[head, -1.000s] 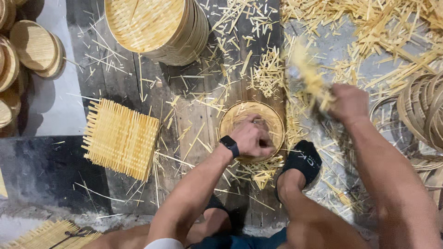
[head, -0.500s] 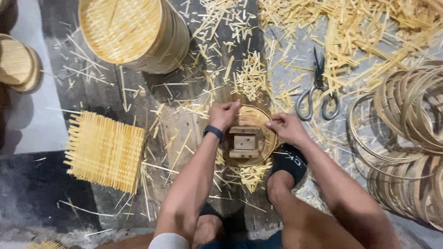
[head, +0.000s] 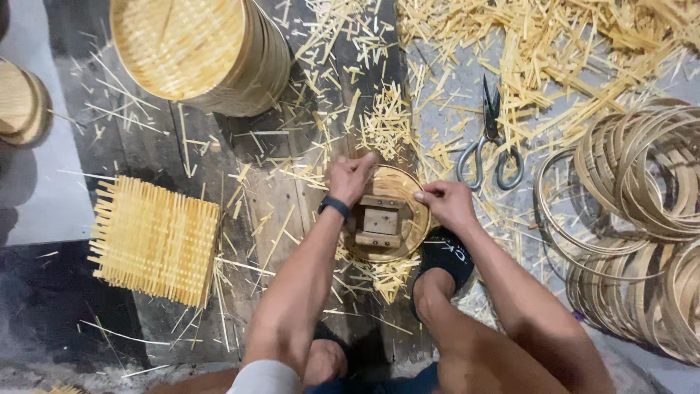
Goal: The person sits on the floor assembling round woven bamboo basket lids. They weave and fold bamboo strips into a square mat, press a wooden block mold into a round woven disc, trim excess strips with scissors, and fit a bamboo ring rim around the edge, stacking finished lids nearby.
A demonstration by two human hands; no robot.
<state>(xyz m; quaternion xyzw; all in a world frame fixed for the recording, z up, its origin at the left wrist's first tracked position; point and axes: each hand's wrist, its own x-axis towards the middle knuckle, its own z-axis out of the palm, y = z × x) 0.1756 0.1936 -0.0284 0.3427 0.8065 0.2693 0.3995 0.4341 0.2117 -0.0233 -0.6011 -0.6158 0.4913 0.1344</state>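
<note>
centre of frame: left hand (head: 351, 178) and right hand (head: 446, 204), both with fingers curled shut, grip the rim of a round bamboo tray (head: 413, 219) on the floor. lower left: woven mat (head: 154, 241). right: bamboo hoops (head: 642, 219). above: scissors (head: 490, 138); upper left: stacked baskets (head: 200, 51).

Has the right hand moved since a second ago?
Yes. The right hand was raised off to the right holding something; now it has come down left onto the round tray's rim, beside the scissors.
</note>
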